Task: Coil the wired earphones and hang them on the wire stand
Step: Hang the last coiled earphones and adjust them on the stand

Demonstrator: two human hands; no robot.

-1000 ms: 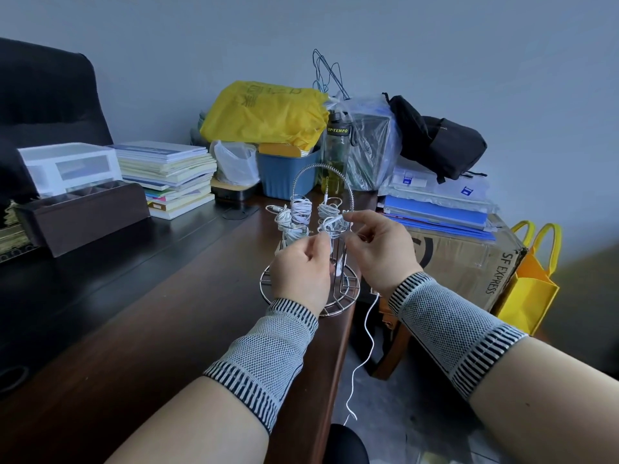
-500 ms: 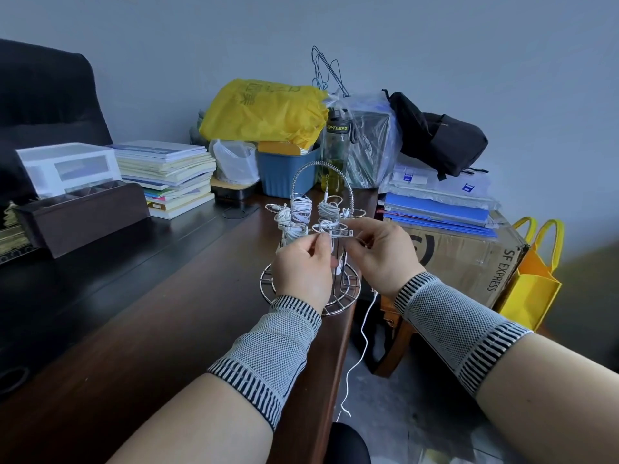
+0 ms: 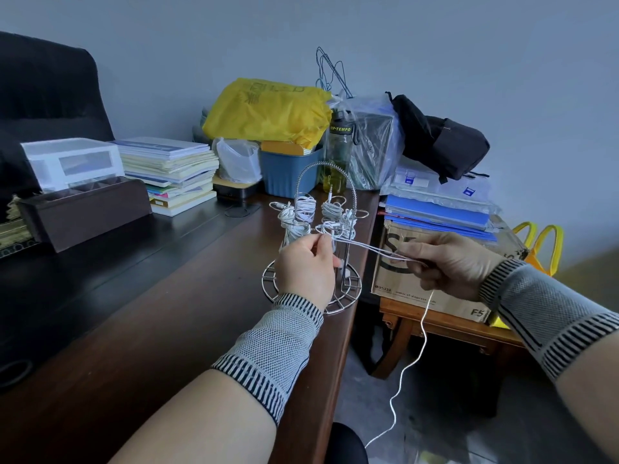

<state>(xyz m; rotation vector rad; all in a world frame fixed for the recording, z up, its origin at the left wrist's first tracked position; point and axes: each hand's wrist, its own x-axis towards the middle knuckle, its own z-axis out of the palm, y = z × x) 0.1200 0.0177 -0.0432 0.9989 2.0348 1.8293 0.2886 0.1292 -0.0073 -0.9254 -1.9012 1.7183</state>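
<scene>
left hand (image 3: 306, 269) pinches earphone cable (image 3: 371, 248) | right hand (image 3: 452, 266) holds, seemingly taut

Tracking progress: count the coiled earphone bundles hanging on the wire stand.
4 coiled bundles distinguishable: two on the wire stand's left side, two on its right; overlaps may hide more.

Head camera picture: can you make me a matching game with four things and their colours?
Things:
1. earphone cable
2. plastic bag
3. bin
4. backpack

Colours:
A. blue
B. black
C. white
D. yellow

Pairs: 1-C, 2-D, 3-A, 4-B
</scene>
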